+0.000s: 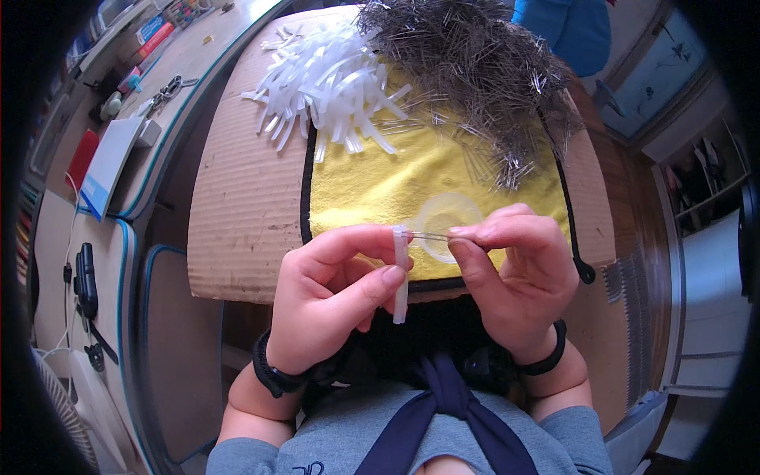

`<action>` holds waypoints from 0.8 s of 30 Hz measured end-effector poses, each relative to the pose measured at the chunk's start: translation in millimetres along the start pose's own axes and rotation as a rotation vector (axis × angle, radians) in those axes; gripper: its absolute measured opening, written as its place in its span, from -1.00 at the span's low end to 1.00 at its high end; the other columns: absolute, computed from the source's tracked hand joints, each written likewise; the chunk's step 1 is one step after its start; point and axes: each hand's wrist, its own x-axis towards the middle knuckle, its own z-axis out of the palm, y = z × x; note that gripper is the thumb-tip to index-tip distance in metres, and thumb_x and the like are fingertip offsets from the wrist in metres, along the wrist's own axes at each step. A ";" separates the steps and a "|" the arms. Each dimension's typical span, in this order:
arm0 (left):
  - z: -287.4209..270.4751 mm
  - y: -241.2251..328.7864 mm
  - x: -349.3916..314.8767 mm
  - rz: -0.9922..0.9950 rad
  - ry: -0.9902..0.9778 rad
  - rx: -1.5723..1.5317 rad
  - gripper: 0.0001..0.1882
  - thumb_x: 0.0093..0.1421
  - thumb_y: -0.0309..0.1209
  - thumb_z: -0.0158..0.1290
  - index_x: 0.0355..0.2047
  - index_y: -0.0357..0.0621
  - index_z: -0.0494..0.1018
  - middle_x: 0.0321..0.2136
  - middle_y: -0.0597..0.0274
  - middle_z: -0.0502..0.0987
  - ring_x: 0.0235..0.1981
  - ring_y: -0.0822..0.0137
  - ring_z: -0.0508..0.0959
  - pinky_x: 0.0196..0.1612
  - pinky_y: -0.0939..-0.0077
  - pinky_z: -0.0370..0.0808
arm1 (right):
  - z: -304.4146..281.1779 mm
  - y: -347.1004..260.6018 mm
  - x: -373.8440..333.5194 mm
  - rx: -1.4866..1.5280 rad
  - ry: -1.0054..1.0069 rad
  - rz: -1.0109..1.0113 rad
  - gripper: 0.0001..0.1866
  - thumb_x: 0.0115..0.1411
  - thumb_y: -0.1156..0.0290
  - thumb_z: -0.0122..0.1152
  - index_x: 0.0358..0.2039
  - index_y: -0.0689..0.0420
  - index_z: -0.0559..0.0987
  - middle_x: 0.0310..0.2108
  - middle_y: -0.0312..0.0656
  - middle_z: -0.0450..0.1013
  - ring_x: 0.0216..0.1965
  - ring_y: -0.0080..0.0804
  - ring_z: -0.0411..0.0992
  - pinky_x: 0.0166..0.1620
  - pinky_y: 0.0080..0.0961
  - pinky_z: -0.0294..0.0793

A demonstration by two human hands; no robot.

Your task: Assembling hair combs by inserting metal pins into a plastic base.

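Note:
My left hand [321, 297] is closed on a translucent white plastic strip [401, 305], held upright between thumb and fingers. From the other side, my right hand [526, 273] pinches thin metal pins [431, 236] between thumb and forefinger. Their far ends meet the strip near its top; whether they pass into it I cannot tell. Behind the fingers lies a round translucent disc or shallow dish [453, 210] on a yellow cloth [356, 186] with black edging. Farther back are a heap of similar white strips [328, 79] and a large tangled heap of metal pins [475, 63].
The cloth lies over a corrugated cardboard sheet [237, 182]. To the left, a desk [202, 67] with blue edging carries scissors [169, 91] and a white-and-blue booklet [115, 162]. A fan [59, 404] stands at lower left. Something blue [566, 36] is at the back right.

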 end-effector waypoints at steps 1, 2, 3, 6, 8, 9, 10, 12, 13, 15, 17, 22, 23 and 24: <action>1.8 -0.8 -0.6 0.011 0.025 0.043 -0.71 0.08 -0.55 0.06 -0.15 -0.31 0.39 -0.34 0.21 0.50 -0.55 0.57 0.50 -0.66 0.87 0.28 | -0.4 0.9 0.0 -0.002 0.040 -0.020 -0.81 -0.08 0.71 0.21 -0.41 0.28 0.45 -0.50 -0.16 0.45 -0.49 -0.48 0.42 -0.41 -0.64 0.39; 3.1 -1.0 -1.3 0.021 0.047 0.086 -0.72 0.08 -0.58 0.05 -0.15 -0.30 0.41 -0.35 0.22 0.50 -0.55 0.57 0.50 -0.65 0.87 0.28 | -0.7 0.0 -0.4 -0.005 0.044 -0.020 -0.81 -0.08 0.71 0.21 -0.41 0.28 0.45 -0.50 -0.16 0.45 -0.49 -0.48 0.42 -0.41 -0.64 0.39; 4.0 -2.2 -1.4 0.020 0.042 0.086 -0.72 0.08 -0.58 0.05 -0.15 -0.30 0.41 -0.35 0.22 0.50 -0.55 0.57 0.50 -0.65 0.87 0.28 | -1.4 -1.4 -0.9 0.015 0.056 0.003 -0.80 -0.08 0.71 0.22 -0.43 0.27 0.42 -0.51 -0.17 0.45 -0.50 -0.48 0.42 -0.43 -0.63 0.39; 7.1 -6.2 -1.5 0.093 0.043 0.110 -0.72 0.07 -0.66 0.02 -0.16 -0.31 0.42 -0.36 0.20 0.47 -0.53 0.54 0.50 -0.60 0.83 0.34 | -2.0 -9.9 -1.7 0.014 0.080 0.069 -0.78 -0.08 0.69 0.23 -0.46 0.25 0.36 -0.52 -0.19 0.44 -0.52 -0.49 0.42 -0.46 -0.62 0.39; 10.2 -7.8 -1.6 0.157 0.104 0.172 -0.71 0.05 -0.73 -0.01 -0.17 -0.36 0.42 -0.36 0.18 0.44 -0.51 0.50 0.50 -0.52 0.76 0.40 | -2.2 -12.0 -4.4 -0.016 0.094 0.110 -0.76 -0.08 0.67 0.24 -0.48 0.23 0.34 -0.53 -0.19 0.44 -0.53 -0.51 0.42 -0.47 -0.62 0.40; 11.7 -7.3 -2.0 0.158 0.087 0.166 -0.71 0.05 -0.73 -0.01 -0.17 -0.36 0.42 -0.36 0.18 0.44 -0.51 0.50 0.50 -0.52 0.76 0.40 | -2.3 -8.7 -8.0 -0.046 0.070 0.068 -0.76 -0.08 0.66 0.25 -0.47 0.22 0.33 -0.54 -0.19 0.44 -0.53 -0.53 0.42 -0.47 -0.63 0.40; 12.3 -5.7 -3.3 0.156 0.101 0.163 -0.72 0.05 -0.74 -0.02 -0.18 -0.37 0.42 -0.36 0.16 0.43 -0.50 0.49 0.49 -0.49 0.74 0.42 | -2.5 -5.9 -10.7 -0.077 0.044 0.025 -0.75 -0.08 0.65 0.25 -0.47 0.22 0.33 -0.55 -0.19 0.43 -0.54 -0.55 0.43 -0.47 -0.64 0.41; 11.9 -6.7 -3.6 0.153 0.098 0.152 -0.72 0.04 -0.74 -0.02 -0.19 -0.39 0.42 -0.35 0.15 0.42 -0.49 0.48 0.49 -0.47 0.72 0.43 | -2.9 -6.9 -12.3 -0.088 0.056 0.012 -0.74 -0.08 0.63 0.27 -0.46 0.22 0.32 -0.57 -0.20 0.42 -0.52 -0.57 0.44 -0.46 -0.68 0.41; 11.3 -7.7 -3.1 0.232 0.085 0.250 -0.72 0.04 -0.75 -0.02 -0.20 -0.39 0.42 -0.36 0.16 0.42 -0.50 0.48 0.49 -0.48 0.73 0.42 | -2.6 -10.0 -12.6 -0.021 0.081 0.084 -0.74 -0.08 0.63 0.26 -0.47 0.22 0.32 -0.56 -0.20 0.42 -0.51 -0.56 0.45 -0.46 -0.67 0.42; 8.8 -8.9 -1.2 0.314 0.061 0.339 -0.72 0.03 -0.75 -0.01 -0.20 -0.39 0.43 -0.37 0.17 0.43 -0.51 0.49 0.49 -0.48 0.74 0.42 | 1.0 -12.7 -12.1 0.093 0.146 0.173 -0.76 -0.08 0.62 0.27 -0.47 0.23 0.34 -0.50 -0.19 0.43 -0.51 -0.52 0.46 -0.46 -0.65 0.43; 5.8 -9.5 -0.2 0.311 0.064 0.367 -0.75 0.02 -0.75 0.01 -0.24 -0.38 0.44 -0.39 0.18 0.43 -0.52 0.52 0.48 -0.51 0.76 0.39 | -6.5 -13.9 -12.5 0.082 0.030 0.199 -0.70 -0.06 0.64 0.25 -0.36 0.24 0.32 -0.41 -0.14 0.43 -0.42 -0.49 0.44 -0.33 -0.61 0.41; 2.1 -4.8 -3.6 0.155 0.176 0.228 -0.75 0.05 -0.65 0.02 -0.21 -0.32 0.41 -0.43 0.23 0.50 -0.56 0.58 0.48 -0.63 0.85 0.31 | -56.3 -9.2 26.8 -0.424 0.003 0.105 -0.81 0.03 0.45 0.19 -0.32 0.22 0.51 -0.36 -0.08 0.46 -0.36 -0.30 0.45 -0.29 -0.48 0.43; 0.4 -6.1 -1.6 0.169 0.180 0.220 -0.74 0.07 -0.62 0.02 -0.18 -0.31 0.39 -0.44 0.25 0.51 -0.57 0.59 0.48 -0.66 0.87 0.29 | -69.8 -4.9 37.6 -0.598 0.034 0.129 -0.91 0.02 0.52 0.16 -0.42 0.22 0.54 -0.44 -0.08 0.47 -0.40 -0.31 0.46 -0.32 -0.50 0.41; -0.8 -6.1 -1.3 0.169 0.181 0.215 -0.74 0.07 -0.62 0.02 -0.18 -0.31 0.39 -0.44 0.25 0.51 -0.57 0.59 0.48 -0.66 0.87 0.29 | -77.5 -0.3 46.7 -0.600 0.029 0.129 -0.91 0.02 0.52 0.16 -0.42 0.22 0.54 -0.44 -0.08 0.47 -0.40 -0.31 0.46 -0.32 -0.50 0.41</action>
